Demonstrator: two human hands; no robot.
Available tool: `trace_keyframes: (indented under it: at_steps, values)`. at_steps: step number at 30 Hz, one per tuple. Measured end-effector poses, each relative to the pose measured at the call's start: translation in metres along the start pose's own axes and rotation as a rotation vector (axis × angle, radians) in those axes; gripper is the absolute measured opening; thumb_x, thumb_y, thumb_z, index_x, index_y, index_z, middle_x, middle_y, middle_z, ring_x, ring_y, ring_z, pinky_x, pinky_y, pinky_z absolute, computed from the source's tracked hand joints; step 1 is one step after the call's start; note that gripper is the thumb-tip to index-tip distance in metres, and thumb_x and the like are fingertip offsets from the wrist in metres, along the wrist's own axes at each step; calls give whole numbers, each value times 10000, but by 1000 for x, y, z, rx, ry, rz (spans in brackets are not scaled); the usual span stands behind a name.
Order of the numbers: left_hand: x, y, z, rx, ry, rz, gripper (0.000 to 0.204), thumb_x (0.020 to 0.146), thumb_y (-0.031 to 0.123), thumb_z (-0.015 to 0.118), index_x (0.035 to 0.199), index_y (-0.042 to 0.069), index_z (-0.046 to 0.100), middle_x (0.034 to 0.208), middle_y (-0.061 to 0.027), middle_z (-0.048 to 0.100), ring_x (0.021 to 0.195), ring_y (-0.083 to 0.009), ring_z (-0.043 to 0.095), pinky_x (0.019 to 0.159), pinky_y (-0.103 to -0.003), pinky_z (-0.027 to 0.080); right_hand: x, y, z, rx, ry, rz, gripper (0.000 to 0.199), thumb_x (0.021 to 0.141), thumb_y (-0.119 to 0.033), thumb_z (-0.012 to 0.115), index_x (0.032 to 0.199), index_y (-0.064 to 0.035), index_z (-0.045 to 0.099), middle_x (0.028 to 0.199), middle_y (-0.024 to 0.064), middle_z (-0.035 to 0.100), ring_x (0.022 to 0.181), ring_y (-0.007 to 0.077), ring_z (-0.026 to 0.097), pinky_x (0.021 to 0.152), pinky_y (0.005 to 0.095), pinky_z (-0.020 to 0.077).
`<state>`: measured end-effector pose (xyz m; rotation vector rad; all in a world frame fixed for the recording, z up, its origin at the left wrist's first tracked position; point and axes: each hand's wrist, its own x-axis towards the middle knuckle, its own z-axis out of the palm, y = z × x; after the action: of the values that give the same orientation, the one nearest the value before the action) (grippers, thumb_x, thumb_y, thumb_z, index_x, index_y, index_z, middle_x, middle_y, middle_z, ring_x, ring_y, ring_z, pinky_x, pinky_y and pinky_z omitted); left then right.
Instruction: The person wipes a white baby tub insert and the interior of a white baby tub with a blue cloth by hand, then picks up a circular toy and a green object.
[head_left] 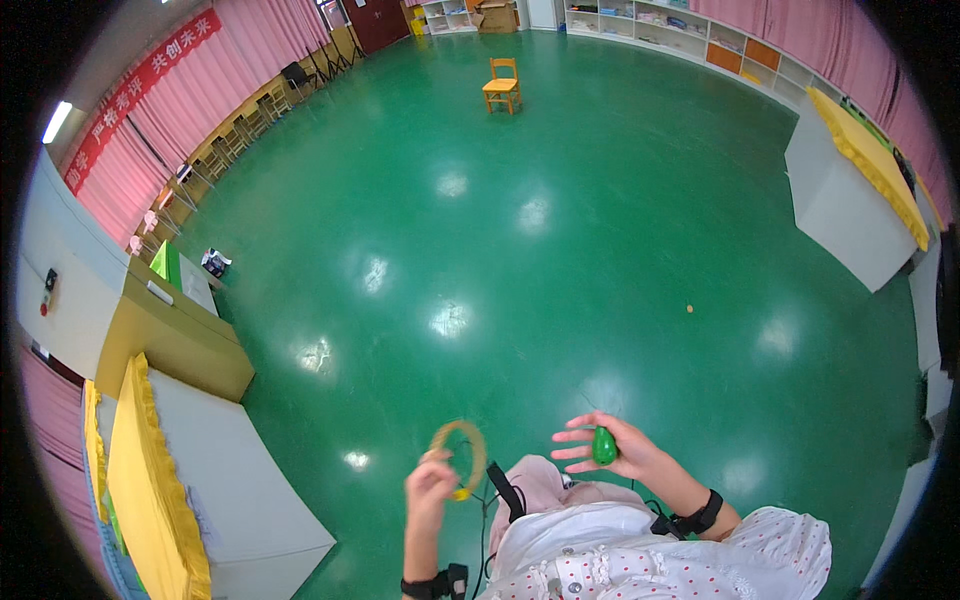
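A thin tan and yellow ring stands up from my left hand, whose closed fingers grip it at its left side. In my right hand lies a small, glossy green pear-shaped thing, against the palm and near the thumb. The fingers of that hand stretch out to the left, apart from each other. Both hands are in front of my body, a short way apart, above the green floor. I cannot make out what kind of thing the green one is.
A small wooden chair stands far ahead. Tables with yellow covers are at the left and right. A small round tan object lies on the floor to the right. Dark cables hang near my left hand.
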<state>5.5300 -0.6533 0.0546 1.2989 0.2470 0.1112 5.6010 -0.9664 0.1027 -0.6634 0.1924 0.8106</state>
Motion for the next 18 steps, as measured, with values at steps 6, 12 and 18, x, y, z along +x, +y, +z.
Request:
trace_keyframes:
  at_steps: [6,12,18]
  values:
    - [148,22,-30,-192,464,-61,249,816,299,408,697,96,488,646,20,434,501,-56,362,372,-177,240,158,-130,-17,-41,87,-114,269,866,-284,409,768,-56,511,629,84,529,522,190,502,534,327,435]
    - [377,32,55,-322,424,-131,320,831,389,358,701,120,473,669,3,438,532,-101,384,422,-210,276,258,-253,-38,128,178,-239,404,840,-370,411,519,-130,358,382,14,317,349,155,333,419,319,309]
    - [578,41,217,-345,-177,-217,342,864,336,322,760,70,508,695,-33,491,586,-134,455,512,-252,354,299,-382,-104,250,507,-640,437,837,-405,415,493,-144,348,367,-12,311,308,127,288,367,278,260]
